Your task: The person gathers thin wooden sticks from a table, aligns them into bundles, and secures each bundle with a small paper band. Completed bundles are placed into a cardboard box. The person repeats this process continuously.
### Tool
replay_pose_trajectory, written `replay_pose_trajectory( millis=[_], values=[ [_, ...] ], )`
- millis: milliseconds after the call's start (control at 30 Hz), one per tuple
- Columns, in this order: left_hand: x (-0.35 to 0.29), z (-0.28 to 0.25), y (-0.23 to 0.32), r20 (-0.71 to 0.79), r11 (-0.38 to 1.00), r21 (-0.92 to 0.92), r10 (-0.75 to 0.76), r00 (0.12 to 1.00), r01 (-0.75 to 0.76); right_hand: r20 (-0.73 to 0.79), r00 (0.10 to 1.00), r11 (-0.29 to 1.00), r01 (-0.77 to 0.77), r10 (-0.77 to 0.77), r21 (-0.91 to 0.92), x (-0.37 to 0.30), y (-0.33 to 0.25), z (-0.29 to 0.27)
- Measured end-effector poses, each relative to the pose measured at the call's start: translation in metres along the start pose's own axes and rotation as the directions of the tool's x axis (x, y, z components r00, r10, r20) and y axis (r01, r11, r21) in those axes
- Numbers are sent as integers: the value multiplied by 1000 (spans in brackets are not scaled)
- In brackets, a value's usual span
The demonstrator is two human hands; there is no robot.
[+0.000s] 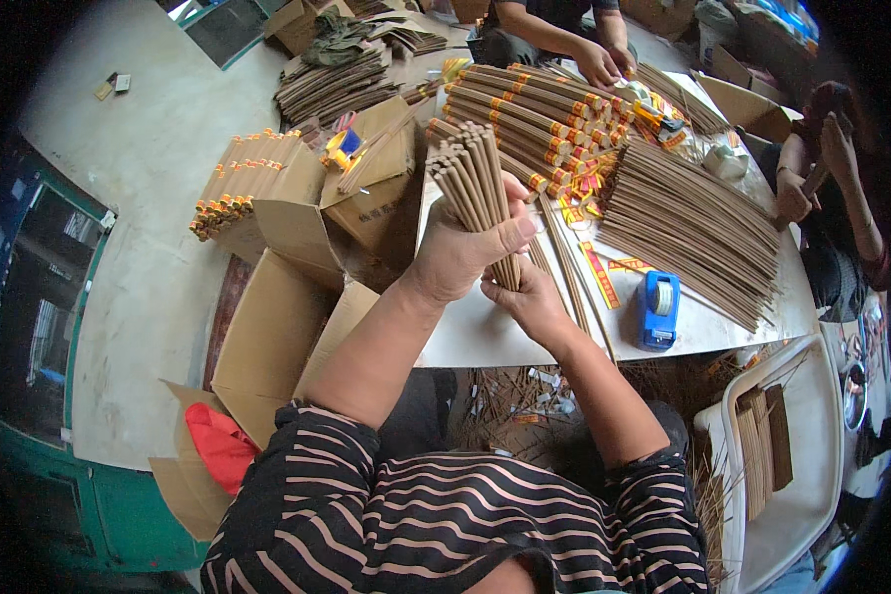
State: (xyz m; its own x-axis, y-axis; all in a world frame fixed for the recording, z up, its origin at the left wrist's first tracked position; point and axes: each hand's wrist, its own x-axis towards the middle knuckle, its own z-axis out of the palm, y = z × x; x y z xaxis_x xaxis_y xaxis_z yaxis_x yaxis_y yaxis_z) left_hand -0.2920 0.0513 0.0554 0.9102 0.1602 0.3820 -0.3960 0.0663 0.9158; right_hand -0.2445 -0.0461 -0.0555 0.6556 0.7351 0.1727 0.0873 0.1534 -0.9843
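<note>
Upright above the near edge of the white table (475, 342), I hold a bundle of brown incense sticks (473, 183). My left hand (455, 252) is wrapped round its middle, thumb across the front. Lower down, my right hand (535, 305) is closed about the bottom end, which its fingers partly hide. Several loose sticks (567, 262) lie just beyond my right hand, beside red and yellow paper strips (597, 274). A blue tape dispenser (657, 311) stands to the right, near the table edge.
Finished bundles with red-yellow bands (525, 109) are stacked at the back, and a wide pile of loose sticks (688, 223) lies right. Open cardboard boxes (272, 342) stand left. A white tub (787, 495) is at lower right. One co-worker's hands (604, 64) work opposite; another person (832, 188) sits right.
</note>
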Motion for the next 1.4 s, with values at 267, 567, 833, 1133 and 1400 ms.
replay_pose_trajectory(
  millis=[267, 567, 833, 1133, 1400],
  values=[
    [5, -21, -8, 122, 998, -16, -61, 991, 63, 85, 996, 994, -43, 34, 104, 3, 10, 1],
    [5, -28, 9, -173, 982, -189, -39, 984, 6, 67, 993, 982, -89, 101, -169, -9, -11, 11],
    [-29, -73, -3, -20, 704, -691, -247, 969, 165, 548, 738, 647, -646, 394, 405, -63, -47, 40],
    [-57, -62, -13, -47, 699, -684, -330, 943, 210, 275, 851, 819, -513, 447, 257, -98, -49, 72],
    [-63, -64, -40, -155, 771, -612, -333, 930, 175, 23, 882, 882, -470, 471, -34, -99, -38, 77]
  ],
)
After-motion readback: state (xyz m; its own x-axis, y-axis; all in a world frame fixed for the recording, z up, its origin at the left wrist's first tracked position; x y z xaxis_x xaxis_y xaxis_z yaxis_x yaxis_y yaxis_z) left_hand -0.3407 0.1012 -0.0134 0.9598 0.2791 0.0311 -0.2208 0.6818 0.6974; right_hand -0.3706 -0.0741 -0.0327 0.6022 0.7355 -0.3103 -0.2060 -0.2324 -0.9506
